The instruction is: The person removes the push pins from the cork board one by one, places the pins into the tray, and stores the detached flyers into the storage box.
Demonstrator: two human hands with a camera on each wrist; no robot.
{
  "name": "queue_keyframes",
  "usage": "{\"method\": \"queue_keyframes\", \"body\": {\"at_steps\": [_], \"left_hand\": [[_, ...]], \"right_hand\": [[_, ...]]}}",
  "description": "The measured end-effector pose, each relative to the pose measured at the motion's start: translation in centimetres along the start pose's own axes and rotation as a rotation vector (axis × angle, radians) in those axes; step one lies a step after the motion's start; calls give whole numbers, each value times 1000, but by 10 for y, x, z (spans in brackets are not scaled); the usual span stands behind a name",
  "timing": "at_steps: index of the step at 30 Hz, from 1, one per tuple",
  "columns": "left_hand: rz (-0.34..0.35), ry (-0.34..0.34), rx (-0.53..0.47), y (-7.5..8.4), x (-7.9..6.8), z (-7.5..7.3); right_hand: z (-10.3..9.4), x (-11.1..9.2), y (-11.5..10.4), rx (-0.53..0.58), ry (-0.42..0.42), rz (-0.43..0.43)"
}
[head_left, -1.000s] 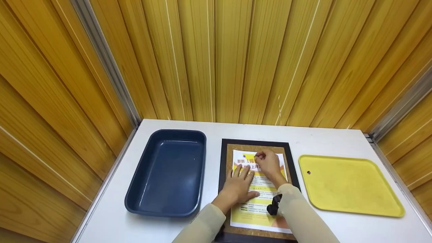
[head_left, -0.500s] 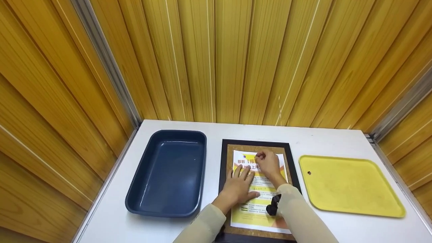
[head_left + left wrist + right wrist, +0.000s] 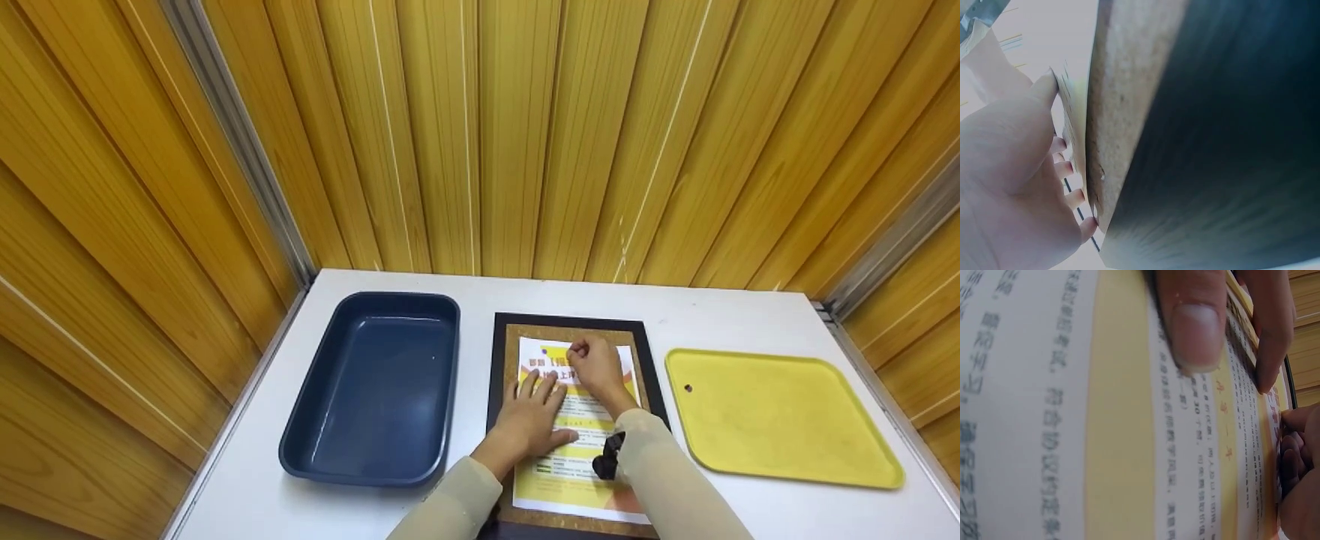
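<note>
A printed sheet (image 3: pixel 577 487) with yellow bands and Chinese text lies on a framed cork board (image 3: pixel 641 337). My left hand (image 3: pixel 529 420) rests on the sheet, fingers spread; in the left wrist view the left hand (image 3: pixel 1022 163) lies along the board's edge. Near the sheet's top, my right hand (image 3: pixel 598 366) pinches a small pin, nearly all hidden by the fingertips, against the paper. In the right wrist view the right hand (image 3: pixel 1300 467) has curled fingers, past the left thumb (image 3: pixel 1196 332). A small purple pin head (image 3: pixel 544 351) shows at the sheet's upper left.
A deep dark-blue tray (image 3: pixel 454 420) stands on the white table (image 3: pixel 480 292) left of the board. To the right lies a shallow yellow tray (image 3: pixel 787 420) with a small dark pin-like piece (image 3: pixel 688 388) near its left edge. Wood-patterned walls enclose the table.
Both hands hold nearly the same places on the sheet throughout. The whole scene sits slightly lower in the head view now.
</note>
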State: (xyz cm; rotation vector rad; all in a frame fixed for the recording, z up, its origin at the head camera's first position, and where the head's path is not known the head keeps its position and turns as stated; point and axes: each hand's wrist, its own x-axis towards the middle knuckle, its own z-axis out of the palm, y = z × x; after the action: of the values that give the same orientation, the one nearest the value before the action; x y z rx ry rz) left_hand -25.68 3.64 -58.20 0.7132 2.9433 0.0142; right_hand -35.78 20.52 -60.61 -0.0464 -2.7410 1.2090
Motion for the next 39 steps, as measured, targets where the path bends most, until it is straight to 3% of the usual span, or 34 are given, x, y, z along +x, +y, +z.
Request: {"method": "queue_keyframes", "body": {"at_steps": [27,39], "left_hand": [[0,-3,-3,0,1,4],[-4,0,-30,-1,1,4]], "right_hand": [[1,-1,0,-59,-8,-25],[1,-1,1,-26,-13,-21]]}}
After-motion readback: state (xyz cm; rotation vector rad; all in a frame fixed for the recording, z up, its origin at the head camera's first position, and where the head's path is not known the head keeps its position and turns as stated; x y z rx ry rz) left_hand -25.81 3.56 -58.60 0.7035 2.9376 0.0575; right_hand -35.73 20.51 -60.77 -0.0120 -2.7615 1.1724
